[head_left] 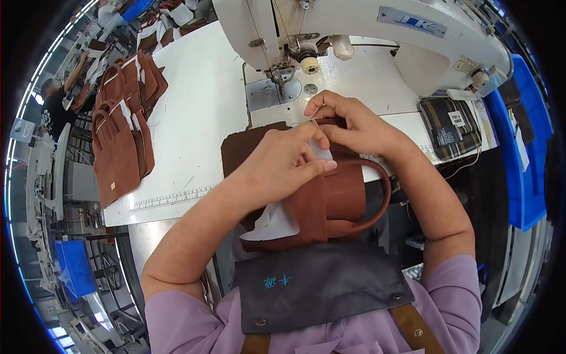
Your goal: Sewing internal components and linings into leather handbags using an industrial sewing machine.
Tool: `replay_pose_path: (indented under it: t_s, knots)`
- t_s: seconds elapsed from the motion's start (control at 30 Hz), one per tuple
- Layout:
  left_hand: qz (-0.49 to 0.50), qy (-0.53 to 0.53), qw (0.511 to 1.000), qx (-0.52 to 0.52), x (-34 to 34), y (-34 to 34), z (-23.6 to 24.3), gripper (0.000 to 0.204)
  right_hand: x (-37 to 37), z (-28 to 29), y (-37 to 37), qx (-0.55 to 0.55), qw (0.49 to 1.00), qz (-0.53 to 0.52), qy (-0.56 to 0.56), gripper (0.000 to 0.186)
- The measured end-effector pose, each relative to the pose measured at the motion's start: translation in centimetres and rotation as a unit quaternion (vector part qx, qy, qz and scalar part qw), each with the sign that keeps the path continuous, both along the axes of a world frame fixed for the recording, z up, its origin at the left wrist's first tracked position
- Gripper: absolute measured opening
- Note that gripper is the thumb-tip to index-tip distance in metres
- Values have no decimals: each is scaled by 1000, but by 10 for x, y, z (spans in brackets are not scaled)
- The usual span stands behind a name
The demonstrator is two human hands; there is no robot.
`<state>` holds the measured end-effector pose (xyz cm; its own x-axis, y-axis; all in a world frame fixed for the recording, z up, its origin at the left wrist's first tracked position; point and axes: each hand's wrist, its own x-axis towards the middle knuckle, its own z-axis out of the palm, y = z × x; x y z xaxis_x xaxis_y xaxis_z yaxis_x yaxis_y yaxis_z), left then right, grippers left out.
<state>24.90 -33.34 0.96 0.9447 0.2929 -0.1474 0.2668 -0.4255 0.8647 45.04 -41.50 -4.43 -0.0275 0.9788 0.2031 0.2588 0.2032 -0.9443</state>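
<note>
A brown leather bag piece [348, 197] with a looped handle [386, 194] lies in front of me at the table's edge, with a darker flap [236, 147] at its left and loose white backing [277, 224] low on it. My left hand [286, 156] has its fingers curled on a white strip [320, 150] at the bag's upper part. Just right of it, my right hand [348, 124] is pinched close to the strip's top end; what lies between its fingertips is too small to make out. The sewing machine's needle and foot [282, 85] stand beyond my hands.
Brown leather bag pieces [124, 153] are stacked on the white table [194, 76] at left. A folded plaid cloth item [448, 127] and a long blue bin [522, 194] are at right. A co-worker [53, 103] is at far left, near another blue bin [73, 265].
</note>
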Motion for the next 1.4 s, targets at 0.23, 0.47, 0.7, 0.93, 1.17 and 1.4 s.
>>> replay_pose_path:
  t_s: [0.23,0.47,0.7,0.93,1.17,1.4]
  knots:
    - [138,-85,986,32,-20,35,-18,20,-7,22,10,-121,981,-9,-154,38]
    - [92,-14,995,-33,-27,49,-20,29,-26,38,-1,-55,989,-11,-138,23]
    - [127,-149,973,124,-37,16,-8,29,-44,53,-8,178,923,-84,-332,20]
    - [148,-208,945,206,-51,11,-16,24,-53,45,-15,150,918,-74,-361,18]
    - [157,-203,947,193,-56,15,-20,24,-60,43,-16,83,951,-92,-284,20]
    - [143,-215,942,216,-57,16,-20,21,-61,40,-13,109,947,-65,-296,19]
